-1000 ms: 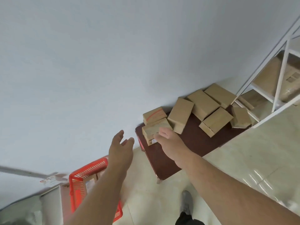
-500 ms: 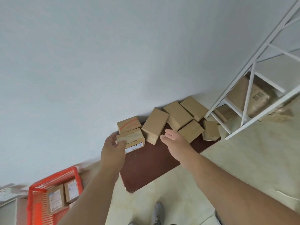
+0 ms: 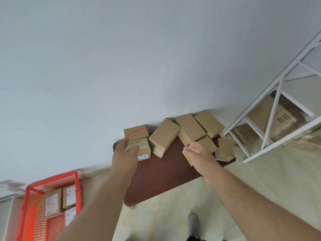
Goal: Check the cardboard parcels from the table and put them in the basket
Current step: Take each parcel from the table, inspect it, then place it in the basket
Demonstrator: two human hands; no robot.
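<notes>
Several cardboard parcels lie along the far side of a dark brown table (image 3: 165, 173). My left hand (image 3: 125, 154) grips the left end of a small labelled parcel (image 3: 144, 150), which stands in front of a red-printed parcel (image 3: 136, 133). My right hand (image 3: 199, 152) lies over a flat parcel (image 3: 208, 143) at the middle right, fingers curled on its near edge. A red plastic basket (image 3: 52, 180) sits on the floor at the lower left with three labelled parcels in it.
Larger plain parcels (image 3: 164, 136) (image 3: 190, 130) (image 3: 209, 125) (image 3: 225, 149) crowd the table's back and right end. A white metal shelf rack (image 3: 271, 119) with wrapped boxes stands to the right. My shoe (image 3: 193, 221) is on the tiled floor below the table.
My left hand reached forward and took hold of the small labelled parcel. My right hand left that parcel and moved right onto the flat parcel. The view swung left, and more of the basket now shows.
</notes>
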